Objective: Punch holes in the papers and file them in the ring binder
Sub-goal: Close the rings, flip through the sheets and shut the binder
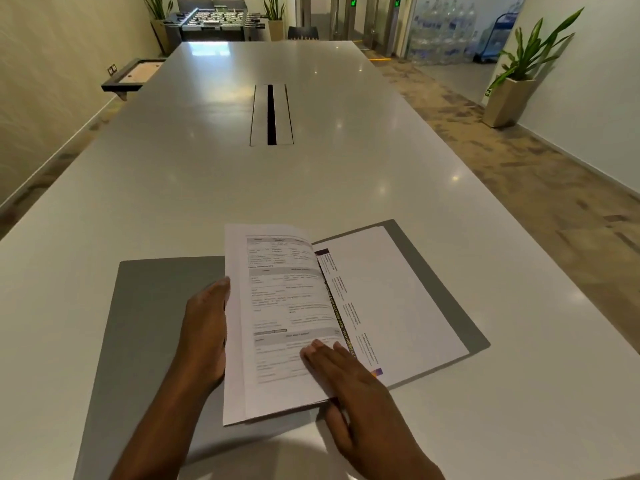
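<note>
Head view, 1 frame.

Item 1. Right hand (349,372), nearest the camera. Fingers straight and spread, laid flat on the lower right of the printed top sheet, pressing it down.

Item 2. Left hand (204,334). Back of the hand towards the camera, set against the left edge of the sheaf. Its fingers pass behind the sheets, so whether they curl round the edge cannot be told.

Item 3. Papers (284,306). A thin sheaf of white sheets, the top one printed with grey-banded tables, text too blurred to read. Left edge raised, right edge down along the binder's fold. Long axis runs away from the person. The sheaf lies between the 2 hands, over the middle of the binder, and both hands touch it.

Item 4. Ring binder (156,306). Grey, lying open and flat on the near end of the table. Left cover bare. Right cover carries more white sheets (398,289), with a dark printed strip along their inner edge. No rings show, so the fold is the judged target line. No hole punch shows either.

Item 5. Table (242,185). Long, pale, glossy, with a cable slot (272,114) at its centre.

Item 6. Potted plant (519,64), by the right wall, well apart.
</note>
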### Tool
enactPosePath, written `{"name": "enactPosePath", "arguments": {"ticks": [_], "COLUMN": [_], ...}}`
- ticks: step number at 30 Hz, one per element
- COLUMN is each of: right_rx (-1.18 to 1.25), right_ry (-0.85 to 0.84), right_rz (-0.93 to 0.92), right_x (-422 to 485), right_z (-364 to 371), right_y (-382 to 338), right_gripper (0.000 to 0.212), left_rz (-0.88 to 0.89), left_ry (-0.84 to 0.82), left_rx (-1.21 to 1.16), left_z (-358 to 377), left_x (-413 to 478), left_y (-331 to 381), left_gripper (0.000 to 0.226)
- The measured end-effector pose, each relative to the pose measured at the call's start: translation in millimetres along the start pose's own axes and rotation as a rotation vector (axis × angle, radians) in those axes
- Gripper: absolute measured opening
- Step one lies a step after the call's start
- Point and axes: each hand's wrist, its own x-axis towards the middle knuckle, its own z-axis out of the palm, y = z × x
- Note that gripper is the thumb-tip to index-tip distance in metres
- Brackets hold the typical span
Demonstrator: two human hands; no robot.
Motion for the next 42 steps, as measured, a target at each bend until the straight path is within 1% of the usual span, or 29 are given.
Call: {"name": "enactPosePath", "arguments": {"ticks": [2,3,5,7,8,9,10,11,12,13,15,17,18,21,25,28,30,33,35,36,39,40,42], "right_rx": [-0.053,-0.084,-0.122,-0.099,-0.04,0.024,0.059,0.032,-0.059,-0.19,-0.423,-0.51,-0.525,-0.568,-0.623,-0.588,-0.478,-0.163,0.056,0.132,0.201,0.207,0.199], "right_ry": [-0.058,-0.066,-0.087,-0.104,-0.072,0.011,0.127,0.25,0.344,0.388,0.349,0.282,0.264,0.223,0.203,0.236,0.276,0.334,0.394,0.416,0.401,0.384,0.377], "right_rz": [0.002,-0.026,-0.072,-0.077,-0.064,-0.039,0.013,0.096,0.201,0.327,0.613,0.804,0.848,0.899,0.905,0.863,0.828,0.811,0.735,0.678,0.552,0.516,0.454], "right_x": [2.6,4.3,6.6,5.3,3.5,0.7,-3.2,-7.2,-10.9,-14.2,-21.6,-28.0,-30.5,-33.1,-32.3,-30.7,-28.3,-22.3,-20.1,-18.7,-16.6,-15.8,-10.5], "right_z": [2.6,4.0,4.1,0.8,-1.4,-2.3,-2.0,-0.9,0.2,0.6,0.5,-0.7,-0.7,3.8,4.6,3.3,1.2,-2.3,-3.3,-5.4,-7.9,-6.6,-5.5], "right_y": [0.1,0.0,-2.6,-4.5,-4.2,-2.3,0.7,6.0,13.9,23.0,39.6,49.7,52.2,55.6,56.9,54.2,53.0,46.3,36.1,28.8,15.1,12.1,1.7], "right_gripper": [0.081,0.079,0.075,0.07,0.067,0.065,0.062,0.06,0.06,0.064,0.083,0.097,0.101,0.108,0.108,0.101,0.094,0.086,0.078,0.077,0.093,0.095,0.092], "left_rz": [-0.008,-0.006,0.028,0.063,0.061,0.058,0.054,0.053,0.053,0.052,0.045,0.039,0.036,0.032,0.043,0.043,0.047,0.044,0.037,0.036,0.038,0.039,0.039], "left_ry": [-0.008,-0.018,-0.039,-0.036,-0.029,-0.026,-0.022,-0.02,-0.02,-0.018,-0.011,-0.001,0.004,0.01,0.001,0.0,0.0,-0.002,0.003,0.004,0.009,0.008,0.007], "left_rx": [-0.018,-0.011,0.066,0.137,0.135,0.129,0.126,0.131,0.133,0.135,0.14,0.143,0.142,0.142,0.16,0.163,0.174,0.17,0.17,0.17,0.167,0.163,0.159], "left_z": [2.4,3.1,2.6,1.3,0.4,-0.8,-2.1,-3.3,-4.5,-5.5,-7.1,-7.8,-7.6,-7.6,-6.8,-6.7,-6.4,-6.2,-6.4,-6.6,-6.1,-5.6,-4.4], "left_x": [-2.3,-3.4,-4.9,-5.1,-5.1,-4.8,-5.0,-4.6,-4.9,-5.3,-5.4,-5.3,-5.4,-6.0,-7.4,-7.8,-8.2,-7.8,-7.0,-6.4,-5.8,-5.9,-6.1], "left_y": [3.0,3.6,2.1,-1.0,-2.0,-3.0,-3.5,-4.6,-5.5,-6.3,-8.2,-8.8,-8.9,-8.7,-7.1,-6.7,-6.3,-5.8,-5.2,-5.1,-4.4,-4.3,-3.7], "left_gripper": [0.032,0.029,0.018,0.023,0.024,0.025,0.025,0.024,0.024,0.024,0.024,0.025,0.025,0.026,0.027,0.027,0.027,0.026,0.027,0.027,0.026,0.025,0.026]}}
